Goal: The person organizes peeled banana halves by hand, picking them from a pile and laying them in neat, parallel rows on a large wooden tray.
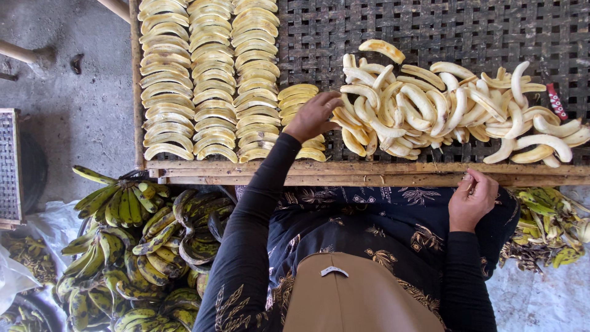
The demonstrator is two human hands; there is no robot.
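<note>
A dark woven drying rack [430,31] with a bamboo frame [369,174] is carrying peeled bananas. Neat rows of flattened banana slices [209,80] are lying across its left part, a shorter row [298,98] is sitting just beside them, and a loose heap of whole peeled bananas [455,110] is resting on the right. Bunches of unpeeled green bananas [135,246] are lying on the concrete floor [80,110].

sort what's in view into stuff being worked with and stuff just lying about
In use:
- left hand on the sliced banana rows
- peeled banana pile
- woven drying rack
- right hand, at the rack's edge

Lying about:
- unpeeled green bananas
- banana peels
</note>
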